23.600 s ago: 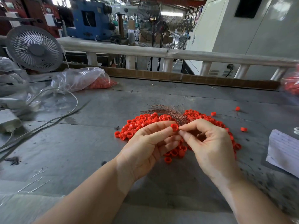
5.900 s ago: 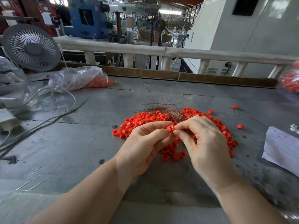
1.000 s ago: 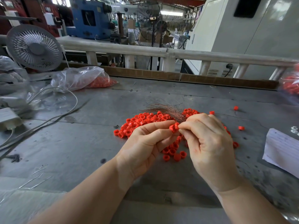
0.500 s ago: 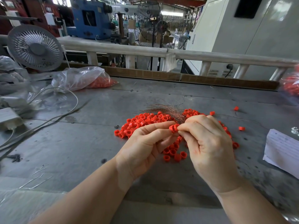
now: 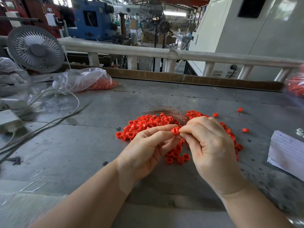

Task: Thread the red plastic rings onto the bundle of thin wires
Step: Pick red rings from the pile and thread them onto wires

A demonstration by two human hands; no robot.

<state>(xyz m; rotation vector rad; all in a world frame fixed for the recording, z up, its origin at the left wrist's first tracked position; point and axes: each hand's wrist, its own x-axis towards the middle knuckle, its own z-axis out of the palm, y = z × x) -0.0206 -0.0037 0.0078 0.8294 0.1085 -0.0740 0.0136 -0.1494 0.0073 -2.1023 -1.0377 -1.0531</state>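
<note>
A pile of small red plastic rings (image 5: 148, 123) lies on the grey table (image 5: 98, 145) in the middle of the view. A bundle of thin coppery wires (image 5: 171, 111) fans out to the left above the pile; its near end disappears into my right hand (image 5: 209, 145), which grips it. My left hand (image 5: 148, 147) pinches one red ring (image 5: 175, 130) between thumb and forefinger, pressed against my right fingertips where the wires emerge. Whether the ring sits on the wires is hidden by my fingers.
A clear bag of red rings (image 5: 85, 80) and a grey fan (image 5: 35, 49) stand at the back left, with white cables (image 5: 49, 122) trailing over the table. A stack of paper (image 5: 287, 148) lies at the right. Stray rings (image 5: 245, 130) dot the right side.
Both hands stay together at the same spot over the pile. The pinched ring has shifted slightly against my right fingertips; nothing else has moved.
</note>
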